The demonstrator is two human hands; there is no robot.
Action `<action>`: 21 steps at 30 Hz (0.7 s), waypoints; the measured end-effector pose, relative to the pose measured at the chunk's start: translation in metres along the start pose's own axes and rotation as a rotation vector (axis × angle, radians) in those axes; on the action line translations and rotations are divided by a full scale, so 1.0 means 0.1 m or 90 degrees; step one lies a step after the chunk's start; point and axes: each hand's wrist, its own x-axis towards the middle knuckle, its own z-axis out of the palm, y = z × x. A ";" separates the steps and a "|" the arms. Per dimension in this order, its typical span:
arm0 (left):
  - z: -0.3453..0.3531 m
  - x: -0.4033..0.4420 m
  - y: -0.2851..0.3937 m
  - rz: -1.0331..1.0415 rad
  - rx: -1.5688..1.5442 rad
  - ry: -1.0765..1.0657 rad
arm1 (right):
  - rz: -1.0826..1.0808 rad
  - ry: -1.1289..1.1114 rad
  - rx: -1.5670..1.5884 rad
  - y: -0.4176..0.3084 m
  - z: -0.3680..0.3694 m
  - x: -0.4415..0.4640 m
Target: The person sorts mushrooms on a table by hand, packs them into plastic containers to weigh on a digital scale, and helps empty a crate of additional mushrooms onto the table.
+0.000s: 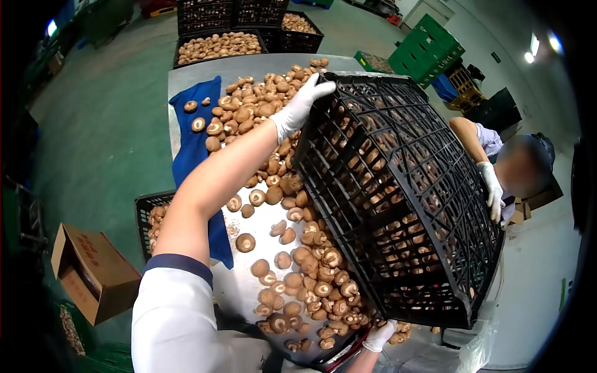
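A black plastic mesh crate (390,158) is tipped on its side over the metal table (233,289), with brown mushrooms showing through its slats. My left hand (305,107), in a white glove, is closed on the crate's upper corner. Down at the lower corner is my gloved right hand (379,336), its fingers partly hidden against the crate edge. Loose mushrooms (323,273) lie heaped along the crate's open side, and more mushrooms (255,109) spread across the far part of the table.
Across from me, a co-worker's gloved hand (491,189) rests on the crate. A blue cloth (194,146) drapes over the table's left edge. Filled black crates (217,61) stand beyond the table. A cardboard box (99,267) sits on the floor; green crates (426,50) are stacked at back right.
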 end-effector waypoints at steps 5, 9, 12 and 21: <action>0.11 -0.01 -0.12 0.070 0.118 0.043 | 0.003 0.022 0.010 0.00 0.02 0.00; 0.02 0.02 0.02 -0.020 0.131 -0.030 | 0.018 0.043 -0.020 0.03 -0.13 -0.05; -0.03 0.13 0.15 -0.077 0.208 -0.030 | 0.020 0.052 0.010 0.02 0.04 0.02; -0.19 0.19 0.04 -0.080 0.337 -0.086 | -0.087 0.027 -0.081 0.01 0.08 -0.10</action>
